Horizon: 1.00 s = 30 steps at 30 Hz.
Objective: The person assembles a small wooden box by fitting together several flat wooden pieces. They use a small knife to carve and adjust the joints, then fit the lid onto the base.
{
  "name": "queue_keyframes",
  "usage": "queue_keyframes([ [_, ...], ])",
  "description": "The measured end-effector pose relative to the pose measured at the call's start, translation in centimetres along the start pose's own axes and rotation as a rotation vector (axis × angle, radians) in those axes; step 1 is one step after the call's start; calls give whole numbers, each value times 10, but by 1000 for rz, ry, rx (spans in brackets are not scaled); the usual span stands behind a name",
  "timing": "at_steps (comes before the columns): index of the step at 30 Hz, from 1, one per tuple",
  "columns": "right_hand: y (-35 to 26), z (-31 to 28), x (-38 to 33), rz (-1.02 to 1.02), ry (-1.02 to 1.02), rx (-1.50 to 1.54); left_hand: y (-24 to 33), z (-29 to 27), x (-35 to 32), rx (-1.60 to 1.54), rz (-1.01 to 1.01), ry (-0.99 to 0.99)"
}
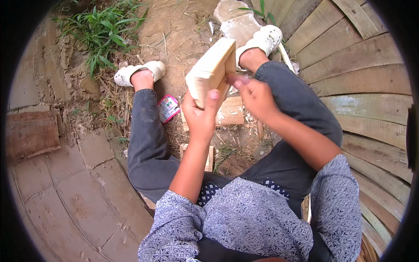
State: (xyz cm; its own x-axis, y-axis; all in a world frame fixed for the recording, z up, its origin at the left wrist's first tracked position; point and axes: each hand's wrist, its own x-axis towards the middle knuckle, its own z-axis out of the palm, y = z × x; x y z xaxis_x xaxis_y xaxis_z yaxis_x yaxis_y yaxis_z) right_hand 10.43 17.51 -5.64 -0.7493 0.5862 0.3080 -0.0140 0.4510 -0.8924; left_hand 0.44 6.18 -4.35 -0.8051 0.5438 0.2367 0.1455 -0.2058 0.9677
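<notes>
A small pale wooden box (212, 65) is held up between my knees, tilted, with its open side toward the right. My left hand (200, 117) grips its lower end, thumb on the near side and the fingers hidden behind. Against the box's right side is my right hand (258, 98), its fingers curled together at the opening. Motion blurs those fingertips, and whatever they pinch cannot be made out. Below the box, on the ground, lies a pale wooden block (230, 112) with wood shavings on it.
A pink-edged packet (168, 108) lies by my left leg. Nearer me is a small wooden frame (211, 158). Curved wooden planks (371, 91) wall the right side. Paving (83, 196) spreads to the left, grass (104, 32) grows at far left, and pale stones (239, 27) sit ahead.
</notes>
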Motion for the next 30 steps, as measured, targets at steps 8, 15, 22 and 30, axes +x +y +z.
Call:
queue_keyframes([
  [8,-2,-16,-4,327,-130,-205,1,6,2,-106,-45,-49],
  [15,-9,-56,6,343,40,472,3,-14,3,-214,-7,27],
  [22,19,-85,11,316,36,632,43,-11,-4,-374,107,-16],
  [30,-45,-64,-20,362,-195,752,73,-21,-28,-158,305,-106],
])
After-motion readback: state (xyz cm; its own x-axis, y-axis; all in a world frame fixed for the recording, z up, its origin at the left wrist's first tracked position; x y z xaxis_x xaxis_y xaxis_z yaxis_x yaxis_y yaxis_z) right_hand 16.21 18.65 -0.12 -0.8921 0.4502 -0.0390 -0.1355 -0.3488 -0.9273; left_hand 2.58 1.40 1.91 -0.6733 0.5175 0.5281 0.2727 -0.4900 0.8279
